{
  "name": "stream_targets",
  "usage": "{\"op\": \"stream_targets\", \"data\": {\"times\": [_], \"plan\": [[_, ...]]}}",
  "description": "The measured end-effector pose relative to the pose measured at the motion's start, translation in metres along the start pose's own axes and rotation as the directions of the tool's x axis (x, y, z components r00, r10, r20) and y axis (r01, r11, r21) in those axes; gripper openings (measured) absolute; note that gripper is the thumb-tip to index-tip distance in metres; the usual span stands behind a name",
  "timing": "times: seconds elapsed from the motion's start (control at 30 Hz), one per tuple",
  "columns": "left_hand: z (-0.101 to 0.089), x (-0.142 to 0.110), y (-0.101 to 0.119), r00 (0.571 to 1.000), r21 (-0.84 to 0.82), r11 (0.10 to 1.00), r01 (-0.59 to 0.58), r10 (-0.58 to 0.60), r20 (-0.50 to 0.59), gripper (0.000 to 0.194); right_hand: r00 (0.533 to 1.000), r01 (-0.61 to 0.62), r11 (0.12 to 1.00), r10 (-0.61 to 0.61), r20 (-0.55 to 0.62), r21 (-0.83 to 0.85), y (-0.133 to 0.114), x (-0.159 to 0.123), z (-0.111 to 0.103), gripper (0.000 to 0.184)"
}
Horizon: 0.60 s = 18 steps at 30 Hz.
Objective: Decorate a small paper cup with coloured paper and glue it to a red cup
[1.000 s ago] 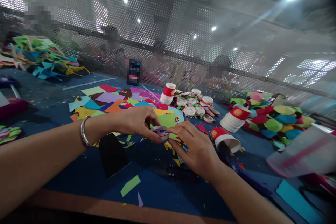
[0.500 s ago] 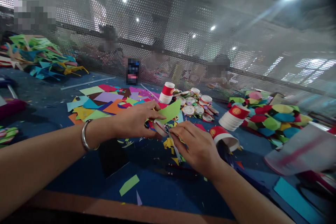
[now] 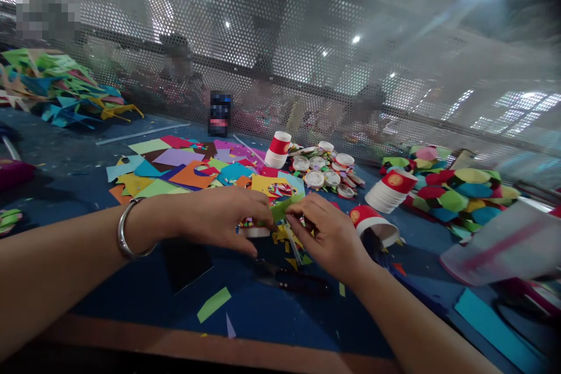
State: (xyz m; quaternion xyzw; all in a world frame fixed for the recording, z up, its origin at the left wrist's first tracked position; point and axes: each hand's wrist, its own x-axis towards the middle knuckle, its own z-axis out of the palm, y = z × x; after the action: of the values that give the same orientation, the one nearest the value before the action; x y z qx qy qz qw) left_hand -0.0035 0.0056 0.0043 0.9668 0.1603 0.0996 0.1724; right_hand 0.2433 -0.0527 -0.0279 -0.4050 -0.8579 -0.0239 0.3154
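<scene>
My right hand (image 3: 326, 234) pinches the right end of a piece of green paper (image 3: 280, 208) between thumb and fingertips. My left hand (image 3: 223, 216), with a silver bangle at the wrist, hovers at the paper's left end, thumb spread away from the fingers. Under those fingers sits a shallow white cup base (image 3: 255, 232) with coloured bits in it, partly hidden. Close below, dark-handled thread snips (image 3: 302, 281) lie on the blue table. Yellow scraps (image 3: 284, 236) and a thin whitish strip (image 3: 294, 245) lie between the hands.
Coloured paper sheets (image 3: 175, 158) spread behind my hands. Stacked red-and-white paper cups (image 3: 278, 149), more stacked cups (image 3: 391, 190) and several white cup bases (image 3: 318, 178) stand beyond. A translucent container (image 3: 495, 245) is at right, and a phone (image 3: 220, 114) leans against the perforated screen.
The cup base has left my left hand's grip and now sits lower, on the table. My left thumb has spread away. The green paper has swung lower, its end now in my right fingers.
</scene>
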Motion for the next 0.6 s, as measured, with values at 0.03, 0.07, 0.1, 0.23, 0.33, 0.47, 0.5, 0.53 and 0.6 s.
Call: {"op": "stream_targets", "data": {"times": [0.03, 0.07, 0.1, 0.23, 0.33, 0.47, 0.5, 0.53, 0.6], "plan": [[0.000, 0.000, 0.002, 1.000, -0.020, 1.000, -0.015, 0.015, -0.021, 0.032, 1.000, 0.001, 1.000, -0.001, -0.007, 0.004, 0.000, 0.000, 0.000, 0.011], [0.000, 0.000, 0.002, 0.998, -0.027, 0.999, -0.034, 0.032, -0.058, 0.032, 1.000, 0.002, 1.000, -0.002, -0.018, 0.010, 0.000, -0.001, -0.001, 0.011], [0.000, 0.000, 0.000, 0.993, -0.019, 0.998, -0.052, 0.050, -0.105, 0.030, 0.999, 0.002, 1.000, -0.001, -0.036, 0.016, -0.001, -0.001, -0.001, 0.010], [-0.002, -0.001, -0.013, 0.962, 0.229, 0.970, -0.076, 0.132, -0.238, 0.020, 0.991, -0.030, 0.999, 0.033, -0.130, 0.026, -0.004, -0.001, -0.002, 0.020], [-0.003, -0.001, -0.016, 0.945, 0.447, 0.884, -0.137, 0.252, -0.210, 0.027, 0.984, -0.056, 0.998, 0.054, -0.168, -0.004, -0.006, 0.000, -0.003, 0.037], [-0.004, 0.002, -0.007, 0.921, 0.510, 0.825, -0.242, 0.361, -0.146, 0.032, 0.987, -0.082, 0.995, 0.073, -0.142, -0.063, -0.006, 0.000, -0.002, 0.045], [-0.004, 0.002, -0.005, 0.922, 0.507, 0.826, -0.247, 0.361, -0.140, 0.032, 0.986, -0.089, 0.993, 0.079, -0.144, -0.071, -0.005, 0.000, -0.002, 0.041], [-0.004, 0.003, -0.004, 0.926, 0.496, 0.834, -0.241, 0.352, -0.141, 0.033, 0.985, -0.097, 0.993, 0.085, -0.153, -0.074, -0.004, 0.000, -0.002, 0.033], [-0.003, 0.002, -0.006, 0.943, 0.458, 0.872, -0.173, 0.281, -0.179, 0.031, 0.979, -0.110, 0.991, 0.096, -0.182, -0.071, -0.002, 0.001, -0.003, 0.017]]}}
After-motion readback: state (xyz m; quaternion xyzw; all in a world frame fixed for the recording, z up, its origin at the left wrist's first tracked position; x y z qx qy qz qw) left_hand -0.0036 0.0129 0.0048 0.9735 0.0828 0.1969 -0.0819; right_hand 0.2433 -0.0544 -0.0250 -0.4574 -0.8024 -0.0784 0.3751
